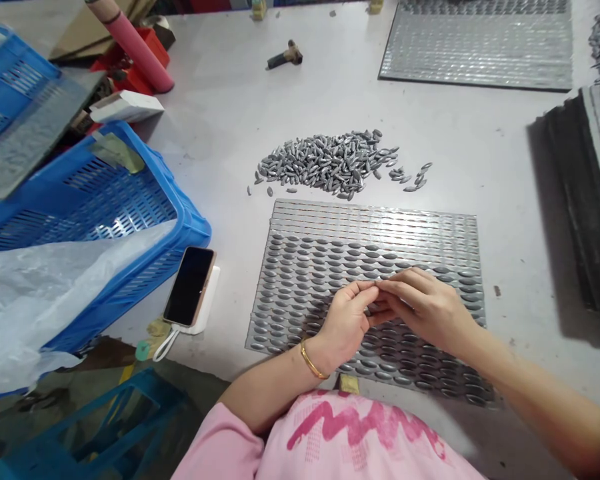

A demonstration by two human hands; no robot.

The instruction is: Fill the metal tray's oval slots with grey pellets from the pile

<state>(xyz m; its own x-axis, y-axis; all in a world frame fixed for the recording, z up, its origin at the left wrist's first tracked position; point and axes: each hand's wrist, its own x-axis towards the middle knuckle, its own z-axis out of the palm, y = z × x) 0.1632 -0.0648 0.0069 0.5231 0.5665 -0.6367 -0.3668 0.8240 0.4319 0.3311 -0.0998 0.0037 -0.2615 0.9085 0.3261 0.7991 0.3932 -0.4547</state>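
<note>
A grey moulded tray (330, 233) with rows of oval pockets lies flat on the table in front of me; many pockets hold small grey oval metal pieces. A loose heap of the same metal pieces (330, 162) lies just beyond it. My left hand (345, 323) and my right hand (425, 307) meet over the tray's near middle. Their fingertips are pinched together, touching each other. What they pinch is too small to make out. A gold bangle sits on my left wrist.
A blue perforated crate (100, 200) with a clear plastic bag stands at the left, a phone (189, 287) on a white power bank beside it. Another filled tray (480, 43) lies at the back, stacked trays (590, 193) at the right, a small black tool (285, 57) far back.
</note>
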